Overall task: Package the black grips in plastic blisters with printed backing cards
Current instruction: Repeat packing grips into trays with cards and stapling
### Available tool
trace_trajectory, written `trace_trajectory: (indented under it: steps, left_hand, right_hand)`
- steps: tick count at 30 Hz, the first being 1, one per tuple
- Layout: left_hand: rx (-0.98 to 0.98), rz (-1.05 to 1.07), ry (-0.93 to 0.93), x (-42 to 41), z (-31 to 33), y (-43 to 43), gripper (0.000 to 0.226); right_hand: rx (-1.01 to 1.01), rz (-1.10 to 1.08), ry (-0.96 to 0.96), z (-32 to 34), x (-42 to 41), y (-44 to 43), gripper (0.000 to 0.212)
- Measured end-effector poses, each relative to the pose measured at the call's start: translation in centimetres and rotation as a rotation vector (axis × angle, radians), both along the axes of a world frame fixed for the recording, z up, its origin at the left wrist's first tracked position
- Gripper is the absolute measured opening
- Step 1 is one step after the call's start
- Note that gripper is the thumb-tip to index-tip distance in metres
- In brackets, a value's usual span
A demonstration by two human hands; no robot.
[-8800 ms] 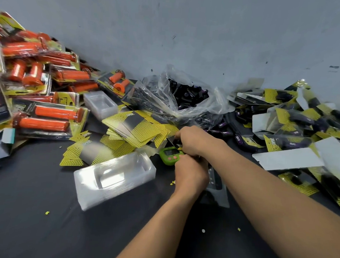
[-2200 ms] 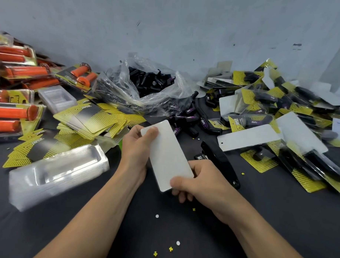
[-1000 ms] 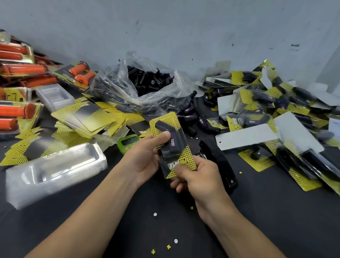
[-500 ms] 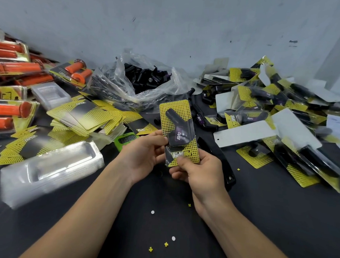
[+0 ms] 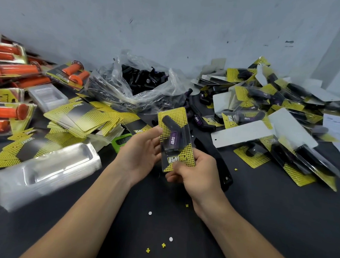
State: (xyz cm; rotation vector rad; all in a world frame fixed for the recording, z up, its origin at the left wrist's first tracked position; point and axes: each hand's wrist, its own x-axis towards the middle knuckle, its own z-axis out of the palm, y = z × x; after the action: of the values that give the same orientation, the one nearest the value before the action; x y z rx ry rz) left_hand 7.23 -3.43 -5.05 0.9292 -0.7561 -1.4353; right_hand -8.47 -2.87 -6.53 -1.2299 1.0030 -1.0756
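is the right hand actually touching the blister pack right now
Touching. The head view shows the right hand with its thumb laid across the front of the blister pack at its lower end and fingers curled behind it, with no gap between them.

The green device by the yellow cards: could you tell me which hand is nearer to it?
Left. The left hand is just right of the green device; the right hand is farther right, gripping the blister pack.
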Motion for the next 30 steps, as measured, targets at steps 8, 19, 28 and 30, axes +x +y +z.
trace_trajectory:
  steps: [8,19,28,30]
  left_hand:
    - [0.069,0.196,0.023,-0.6,-0.1,-0.1,0.092]
    - [0.077,0.253,-0.056,0.0,-1.2,-0.8,0.042]
    - [0.046,0.362,-0.054,0.2,-1.7,-1.2,0.021]
    - [0.036,0.388,-0.054,0.3,-1.7,-1.2,0.02]
  right_hand:
    - [-0.386,-0.119,0.557,1.0,-1.0,0.4,0.011]
    - [-0.171,-0.241,0.852,2.6,-5.9,-3.8,0.058]
    - [-0.273,0.041,1.046,2.1,-4.4,-2.4,0.071]
    - [-0.252,0.071,1.018,2.0,-4.0,-2.0,0.08]
